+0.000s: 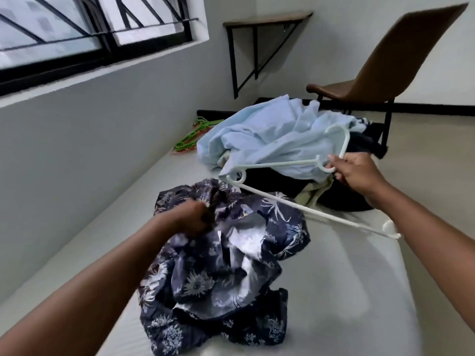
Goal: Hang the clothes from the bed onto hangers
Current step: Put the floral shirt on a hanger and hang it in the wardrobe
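Head view: right hand [357, 176] holds the white plastic hanger [295, 204] at its neck just below the hook, fingers [341, 165] wrapped round it. The hanger is lifted clear of the bed [359, 291]. Its far shoulder loop sits right at the upper edge of the navy floral shirt [231, 265]; whether they touch cannot be told. Left hand [198, 218] is motion-blurred, and its fingers appear clenched in the shirt's fabric near what looks like the collar. The shirt lies crumpled on the near part of the bed, apart from the pile at the far end, where a light blue garment [270, 134] tops darker items. Green hangers [195, 136] lie beside the wall beyond. Judged step: getting the hanger into the shirt. To do it well, first locate the collar and lift so the body drops straight. Then feed one shoulder end in through the neck opening, tilt, and seat the other. Risks: the end loops may snag the thin cloth, and a sleeve may be folded inside.
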### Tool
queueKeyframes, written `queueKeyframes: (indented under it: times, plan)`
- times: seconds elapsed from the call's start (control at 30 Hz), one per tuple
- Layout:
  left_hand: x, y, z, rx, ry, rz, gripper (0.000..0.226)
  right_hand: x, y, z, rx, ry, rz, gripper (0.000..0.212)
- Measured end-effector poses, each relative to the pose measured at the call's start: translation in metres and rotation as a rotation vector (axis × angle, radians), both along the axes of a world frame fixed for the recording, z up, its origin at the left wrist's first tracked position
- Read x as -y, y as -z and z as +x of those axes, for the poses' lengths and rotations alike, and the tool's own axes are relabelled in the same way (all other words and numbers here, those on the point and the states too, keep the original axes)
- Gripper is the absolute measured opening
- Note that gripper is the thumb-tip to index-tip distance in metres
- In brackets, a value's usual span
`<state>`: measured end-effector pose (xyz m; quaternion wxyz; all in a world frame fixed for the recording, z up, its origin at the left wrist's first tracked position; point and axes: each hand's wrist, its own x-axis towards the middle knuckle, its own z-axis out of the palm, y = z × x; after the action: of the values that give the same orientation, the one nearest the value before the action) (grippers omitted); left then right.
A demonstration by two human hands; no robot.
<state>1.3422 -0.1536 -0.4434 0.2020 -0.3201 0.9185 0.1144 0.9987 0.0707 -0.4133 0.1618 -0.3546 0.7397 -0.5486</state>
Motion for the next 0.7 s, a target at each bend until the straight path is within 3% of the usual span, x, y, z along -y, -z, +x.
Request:
queueKeyframes:
  times: [0.07,0.13,0.17,0.3,0.37,0.47,0.53,0.63,0.7]
  plan:
    - [-0.002,0.003,0.013,0.28,-0.21,0.305,0.022,0.02,0.015,-0.012,-0.044,-0.034,0.013,0.035]
    - [0.001,-0.006,0.019,0.343,-0.458,0.521,0.029,0.039,0.026,-0.016,-0.088,-0.074,0.033,0.035]
    - [0.004,-0.016,0.015,0.255,-0.456,0.476,0.032,0.048,0.029,-0.017,-0.108,-0.082,0.031,0.036]
    - [0.019,-0.031,-0.038,-0.327,-0.369,-0.121,0.056,0.06,0.042,-0.022,-0.134,-0.062,-0.044,0.042]
    - [0.02,-0.011,-0.065,-0.25,-0.325,-0.277,0.053,0.054,0.044,-0.022,-0.16,-0.052,-0.06,0.046]
    - [0.013,0.035,-0.079,-0.043,-0.326,-0.309,0.053,0.045,0.042,-0.023,-0.132,-0.106,-0.098,0.04]
    - [0.011,0.039,-0.077,-0.149,-0.382,-0.298,0.035,0.035,0.035,-0.023,-0.097,-0.147,-0.125,0.035]
    - [0.0,-0.009,-0.069,-0.279,-0.554,-0.174,0.01,0.023,0.01,-0.015,0.036,-0.204,-0.154,0.026]
    - [-0.018,-0.063,-0.066,-0.299,-0.576,-0.144,0.015,0.014,-0.02,-0.006,0.138,-0.22,-0.154,0.03]
